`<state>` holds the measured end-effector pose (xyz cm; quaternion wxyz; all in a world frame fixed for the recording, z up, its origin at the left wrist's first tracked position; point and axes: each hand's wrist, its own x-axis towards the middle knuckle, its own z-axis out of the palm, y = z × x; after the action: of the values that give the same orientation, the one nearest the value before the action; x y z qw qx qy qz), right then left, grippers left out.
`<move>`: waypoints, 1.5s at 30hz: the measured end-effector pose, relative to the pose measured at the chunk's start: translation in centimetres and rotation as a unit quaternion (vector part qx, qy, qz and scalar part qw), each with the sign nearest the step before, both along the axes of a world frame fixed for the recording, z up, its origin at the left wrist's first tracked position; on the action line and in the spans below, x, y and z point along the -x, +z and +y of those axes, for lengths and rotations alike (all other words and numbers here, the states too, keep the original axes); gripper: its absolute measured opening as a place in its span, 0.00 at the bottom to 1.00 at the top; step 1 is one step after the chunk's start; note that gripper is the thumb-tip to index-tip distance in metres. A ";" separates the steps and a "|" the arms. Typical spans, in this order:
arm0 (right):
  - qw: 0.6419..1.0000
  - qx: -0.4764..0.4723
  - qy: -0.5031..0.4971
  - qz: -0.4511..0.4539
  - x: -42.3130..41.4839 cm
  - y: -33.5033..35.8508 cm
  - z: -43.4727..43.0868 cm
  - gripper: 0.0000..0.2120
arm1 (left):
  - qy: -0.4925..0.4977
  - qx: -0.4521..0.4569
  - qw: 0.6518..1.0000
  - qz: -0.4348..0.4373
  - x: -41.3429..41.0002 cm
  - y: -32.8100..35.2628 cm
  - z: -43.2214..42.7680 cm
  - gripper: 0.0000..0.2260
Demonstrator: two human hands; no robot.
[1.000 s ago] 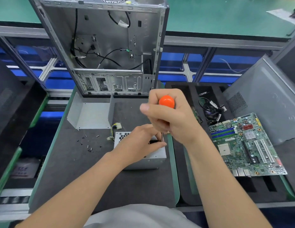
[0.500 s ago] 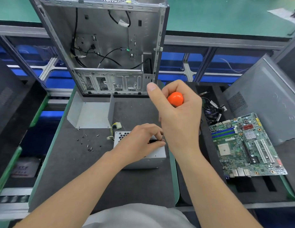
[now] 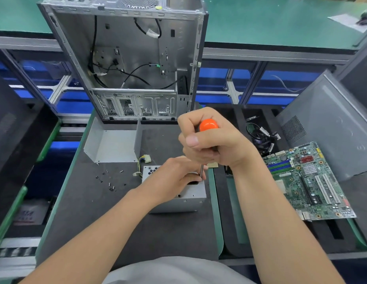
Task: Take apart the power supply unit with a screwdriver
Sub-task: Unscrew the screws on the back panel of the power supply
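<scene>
1. Power supply unit (image 3: pixel 190 198): lies flat on the dark surface (image 3: pixel 117 222), close to the right edge, in front of the open computer case (image 3: pixel 133 58).
2. Left grip (image 3: pixel 174 179): curls over the top of the unit, fingertips right at the foot of the shaft. Cannot tell whether pinching the shaft or only bracing the box.
3. Right grip (image 3: pixel 211 144): wraps closed round the orange-capped screwdriver (image 3: pixel 208 125), held nearly upright, tip down at the top right corner of the unit.
4. Risk: likely cams out of the screw head if tilted or pressed too lightly, which chews the head or jabs the left fingertips beside the tip.
5. Risk: may skid the box toward the near right edge if the bracing hold slackens during a turn.
6. Risk: could lose a freed screw down the gap beside that edge.
7. Black foam tray (image 3: pixel 229 115), right of the surface: holds a cable bundle (image 3: pixel 260 138) in a rear compartment and carries a motherboard (image 3: pixel 305 181) across the front.
8. Computer case: holds only a few black wires.
9. Loose screws (image 3: pixel 111 182): in no container, scattered on the surface left of the unit, near a grey metal cover (image 3: pixel 113 146).
</scene>
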<state>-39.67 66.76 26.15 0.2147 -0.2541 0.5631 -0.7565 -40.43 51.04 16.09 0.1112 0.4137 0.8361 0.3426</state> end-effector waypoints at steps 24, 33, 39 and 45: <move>0.998 0.050 -0.022 -0.013 -0.6 -0.8 1.3 0.09 | -0.007 0.007 1.000 -0.003 -0.5 0.6 -0.1 0.05; 0.833 -0.059 -0.540 0.104 -2.9 -1.2 -2.1 0.13 | 0.018 0.031 0.999 -0.013 -0.5 0.6 0.5 0.08; 0.954 -0.025 -0.290 0.074 -1.7 -0.4 -1.3 0.18 | 0.023 -0.002 0.999 -0.044 -0.4 0.5 0.2 0.04; 0.998 0.001 0.059 0.012 0.2 -0.1 0.1 0.16 | 0.011 -0.005 1.000 -0.016 -0.3 -0.1 0.1 0.05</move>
<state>-39.86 66.89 26.03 0.2516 -0.2960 0.5486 -0.7403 -40.10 51.11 16.01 0.1188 0.3997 0.8371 0.3541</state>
